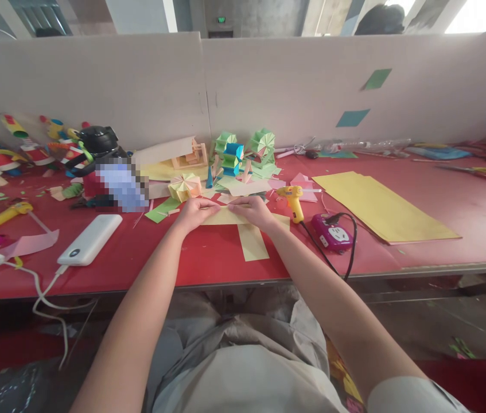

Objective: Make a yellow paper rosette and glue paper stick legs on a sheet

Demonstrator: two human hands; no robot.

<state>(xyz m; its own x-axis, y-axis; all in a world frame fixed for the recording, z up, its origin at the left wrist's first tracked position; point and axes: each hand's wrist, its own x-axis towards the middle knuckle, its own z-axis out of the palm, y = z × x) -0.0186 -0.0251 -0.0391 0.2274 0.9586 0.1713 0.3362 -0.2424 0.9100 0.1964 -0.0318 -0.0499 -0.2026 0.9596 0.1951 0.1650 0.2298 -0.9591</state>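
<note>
Head view, looking down at the red-covered worktable (208, 264): both hands are down on a pale yellow sheet of paper (251, 236) lying flat near the table's front edge. The left hand (193, 213) is curled, fingers pinched onto the sheet's upper left edge. The right hand (253, 211) mirrors it, fingers bent and pressing the same top edge; the 2 hands nearly meet in the middle. A narrow strip of the sheet runs toward the person below the hands. Just right sits a yellow plastic glue gun (293, 202), its black cord running to a purple power socket (333, 233). Left, a white rectangular power bank (90, 240). Behind the hands, green and blue folded paper fans (243, 150). Far right, a stack of large yellow sheets (383, 207).
</note>
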